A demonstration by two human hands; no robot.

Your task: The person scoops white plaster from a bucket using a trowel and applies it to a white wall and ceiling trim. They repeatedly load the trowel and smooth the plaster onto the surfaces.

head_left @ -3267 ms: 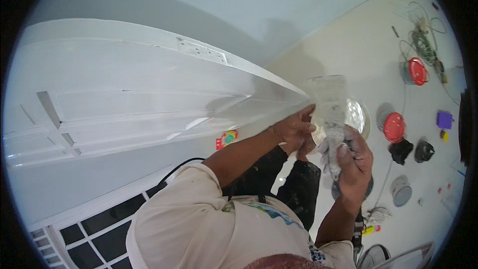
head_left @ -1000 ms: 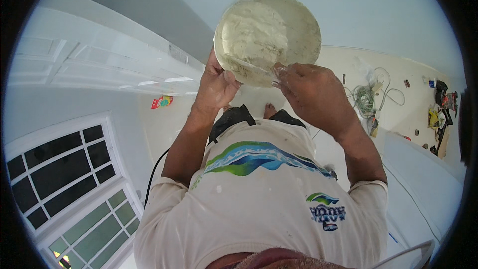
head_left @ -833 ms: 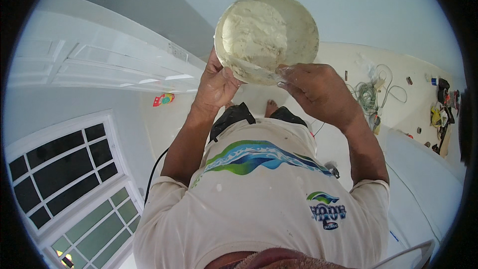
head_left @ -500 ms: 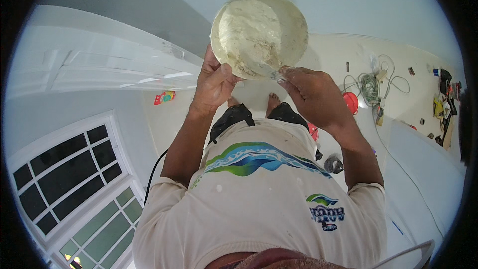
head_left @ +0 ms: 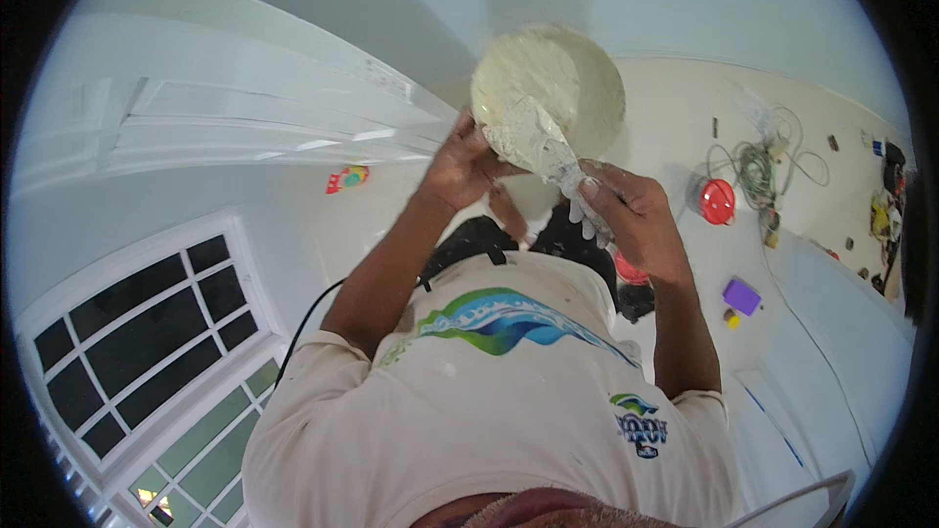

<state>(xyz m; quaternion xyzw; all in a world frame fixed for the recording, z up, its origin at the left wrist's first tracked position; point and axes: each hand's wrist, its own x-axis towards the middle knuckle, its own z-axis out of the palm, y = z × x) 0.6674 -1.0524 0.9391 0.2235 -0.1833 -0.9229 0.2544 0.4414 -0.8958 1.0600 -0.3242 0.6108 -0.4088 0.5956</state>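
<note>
My left hand [head_left: 463, 168] grips the near left side of a round, pale bucket [head_left: 604, 98], which is tilted so that its open mouth faces me. Cream-coloured putty [head_left: 528, 76] coats its inside, thickest on the left. Closed round the handle of a putty knife [head_left: 559, 164] is my right hand [head_left: 634, 212]. The knife's blade lies over the near rim of the bucket, smeared with putty, and the handle looks crusted with it too. My left fingers under the bucket are partly hidden.
A white panelled surface [head_left: 264, 88] runs along the left, above a window [head_left: 147, 332]. On the floor to the right lie a red round container [head_left: 717, 201], a coiled cable [head_left: 758, 176], a purple object [head_left: 741, 295] and several tools [head_left: 888, 205] by the far right edge.
The putty knife has swung up and turned, showing its coated blade and more of its handle. In the picture the bucket sits farther right and lower; the view has shifted too.
</note>
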